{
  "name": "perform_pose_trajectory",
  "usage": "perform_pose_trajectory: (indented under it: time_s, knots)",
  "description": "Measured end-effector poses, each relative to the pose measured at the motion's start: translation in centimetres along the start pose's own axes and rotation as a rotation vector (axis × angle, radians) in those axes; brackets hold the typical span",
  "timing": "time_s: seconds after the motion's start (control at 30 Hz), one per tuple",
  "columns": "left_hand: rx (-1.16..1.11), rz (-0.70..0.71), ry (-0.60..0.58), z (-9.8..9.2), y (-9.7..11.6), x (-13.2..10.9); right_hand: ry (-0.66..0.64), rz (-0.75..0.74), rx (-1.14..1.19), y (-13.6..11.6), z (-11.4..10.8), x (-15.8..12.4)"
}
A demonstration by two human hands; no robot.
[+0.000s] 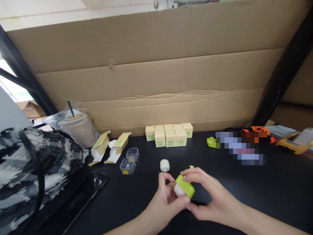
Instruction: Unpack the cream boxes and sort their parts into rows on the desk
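Both hands meet over a small rounded white case with a lime-green cover [187, 187]. My left hand [166, 199] is closed around its white side, with the thumb along the bottom. From the other side, my right hand [212, 195] grips the green cover between fingers and thumb. The white part is partly hidden by my fingers. Just beyond my left hand stands a small rounded white piece [164, 165]. A tiny pale yellow piece [191, 166] lies just past my right fingers.
Several small cream boxes [170, 135] stand at the back. To the left are two opened boxes [118, 148], two clear tubs [127, 165], a phone [83, 192] and a bagged drink cup [78, 127]. A green flower-shaped piece [211, 142] and orange object [256, 132] lie right.
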State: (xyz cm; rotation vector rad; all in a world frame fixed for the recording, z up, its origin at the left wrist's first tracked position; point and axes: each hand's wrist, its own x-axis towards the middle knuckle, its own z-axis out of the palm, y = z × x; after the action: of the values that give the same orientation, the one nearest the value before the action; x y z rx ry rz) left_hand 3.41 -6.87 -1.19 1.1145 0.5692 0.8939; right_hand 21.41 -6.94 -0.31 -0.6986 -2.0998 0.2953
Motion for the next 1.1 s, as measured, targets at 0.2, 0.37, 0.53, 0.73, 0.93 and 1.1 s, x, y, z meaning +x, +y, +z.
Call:
perform_pose_trajectory:
  time_s: [0.2, 0.37, 0.53, 0.73, 0.93, 1.1]
  knots:
    - [0.092, -0.051, -0.067, -0.8, -0.8, -0.1, -0.098, -0.044, 0.011, -0.5, -0.2, 0.2]
    - [0.196, -0.135, -0.076, -0.6, -0.2, -0.2, -0.112, -0.014, 0.063, -0.6, -0.1, 0.4]
    - [0.158, -0.146, 0.003, 0.1, 0.3, 0.0, -0.122, 0.067, 0.1, -0.5, 0.2, 0.7]
    - [0.129, -0.099, -0.025, 0.2, 0.5, -0.2, -0.198, 0.103, 0.148, -0.8, -0.2, 1.2]
    - [0.188, -0.077, -0.255, -0.6, 1.7, -0.3, -0.227, 0.059, 0.159, -1.4, -1.4, 1.4]
    - [0.324, -0.136, -0.354, -1.8, 3.1, -0.4, -0.217, -0.071, 0.027, -1.8, -2.2, 1.7]
